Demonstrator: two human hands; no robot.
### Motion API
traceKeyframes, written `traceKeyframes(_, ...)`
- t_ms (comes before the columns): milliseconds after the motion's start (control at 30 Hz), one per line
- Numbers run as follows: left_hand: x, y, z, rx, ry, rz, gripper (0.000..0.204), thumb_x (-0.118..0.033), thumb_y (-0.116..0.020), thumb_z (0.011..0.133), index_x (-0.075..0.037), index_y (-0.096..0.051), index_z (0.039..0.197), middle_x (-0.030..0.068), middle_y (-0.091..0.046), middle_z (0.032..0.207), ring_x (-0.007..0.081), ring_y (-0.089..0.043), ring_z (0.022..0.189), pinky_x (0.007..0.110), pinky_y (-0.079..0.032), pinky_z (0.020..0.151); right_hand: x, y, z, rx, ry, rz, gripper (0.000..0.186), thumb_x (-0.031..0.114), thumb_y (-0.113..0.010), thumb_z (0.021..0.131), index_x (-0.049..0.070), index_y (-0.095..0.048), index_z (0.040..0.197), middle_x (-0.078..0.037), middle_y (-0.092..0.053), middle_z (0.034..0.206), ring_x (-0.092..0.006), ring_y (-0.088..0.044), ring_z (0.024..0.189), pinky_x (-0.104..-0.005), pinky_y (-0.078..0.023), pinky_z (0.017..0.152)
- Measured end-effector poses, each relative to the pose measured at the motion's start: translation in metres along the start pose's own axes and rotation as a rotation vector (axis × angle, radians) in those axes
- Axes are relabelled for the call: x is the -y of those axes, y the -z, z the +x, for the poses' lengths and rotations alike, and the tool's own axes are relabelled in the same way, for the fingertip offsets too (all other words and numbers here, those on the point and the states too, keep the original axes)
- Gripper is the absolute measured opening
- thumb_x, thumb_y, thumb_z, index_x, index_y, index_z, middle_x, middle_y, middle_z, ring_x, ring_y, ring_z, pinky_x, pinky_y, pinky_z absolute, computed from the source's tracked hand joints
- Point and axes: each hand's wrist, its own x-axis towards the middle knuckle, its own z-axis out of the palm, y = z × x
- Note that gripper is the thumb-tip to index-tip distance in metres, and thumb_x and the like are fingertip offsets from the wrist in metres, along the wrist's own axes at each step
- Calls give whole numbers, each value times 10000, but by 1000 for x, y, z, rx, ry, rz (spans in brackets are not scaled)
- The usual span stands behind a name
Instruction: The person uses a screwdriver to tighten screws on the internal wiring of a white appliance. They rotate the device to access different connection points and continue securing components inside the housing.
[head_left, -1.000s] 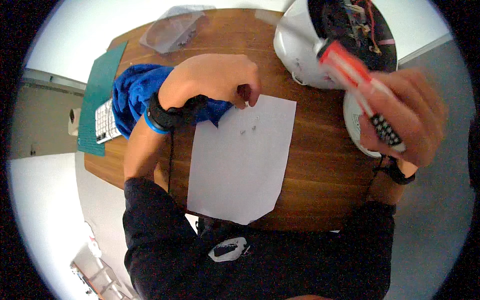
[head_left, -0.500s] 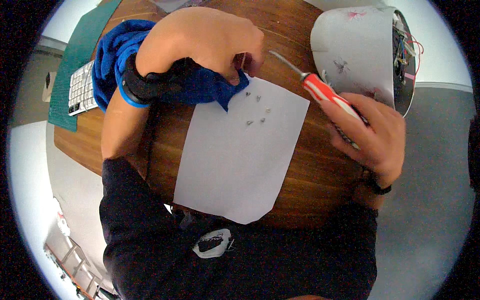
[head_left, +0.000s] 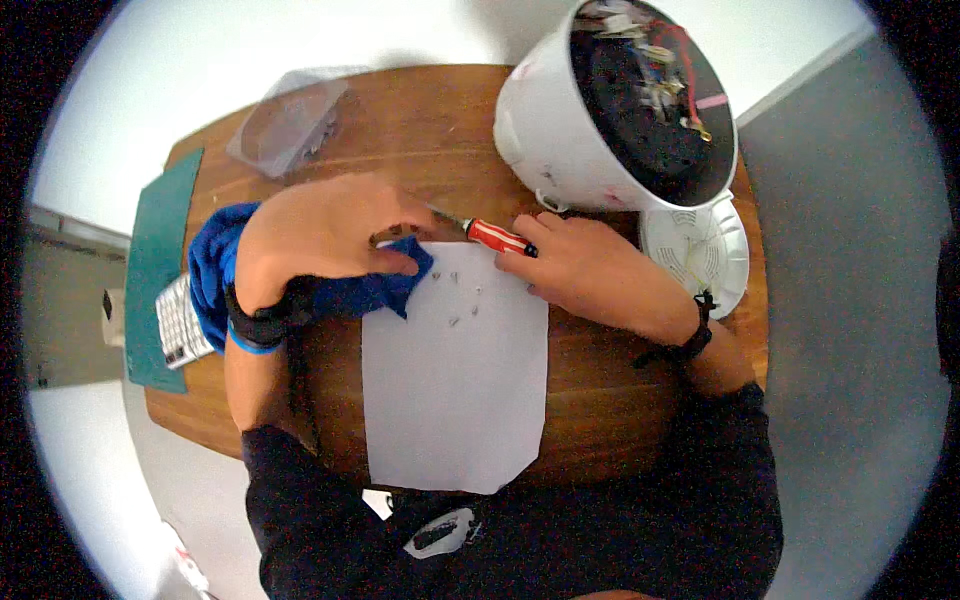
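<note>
My right hand [head_left: 585, 270] grips a red-and-white screwdriver [head_left: 490, 236], its metal shaft pointing left toward my left hand [head_left: 325, 225]. My left hand is closed, fingers bent over a blue cloth [head_left: 355, 295]; what they pinch is too small and partly hidden to name. Beneath the screwdriver and cloth lies a white sheet of paper [head_left: 455, 400] with several small screws [head_left: 475, 310] scattered on its upper part.
A white appliance body [head_left: 550, 120] with exposed wires stands at back right, beside a white round plastic part [head_left: 730, 260]. A clear container [head_left: 285, 120] is at back left. A green mat [head_left: 155, 270] and white keyboard [head_left: 180, 320] lie left on the wooden table [head_left: 620, 410].
My right hand has swung leftward with the screwdriver, bringing it close to my left hand. The view has also shifted, so the appliance's open interior shows again.
</note>
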Motion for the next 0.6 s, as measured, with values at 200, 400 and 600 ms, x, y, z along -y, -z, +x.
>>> traceKeyframes(200,-41,14,12,-165,-121,-88,394,-147,-748,950,-53,-662,1323,196,-686,1222,396,-687,1077,463,-563,915,-2,24,-14,-157,64,35,151,138,-642,924,66,-668,1054,-119,-646,1012,-304,-711,952,-416,-628,743)
traceKeyframes(400,-95,32,19,-361,-123,-59,536,-126,-789,918,-68,-630,1426,187,-615,1482,391,-576,1383,470,-470,1146,-8,87,-29,-390,118,109,138,180,-683,909,99,-685,1020,-96,-671,847,-312,-713,839,-450,-604,741)
traceKeyframes(600,-126,51,58,-639,-153,235,461,-127,-737,963,-23,-620,1397,202,-620,1423,411,-610,1313,440,-517,1085,-69,110,-46,-977,-158,5,207,240,-724,949,125,-685,1117,-123,-685,984,-379,-690,965,-484,-570,869)
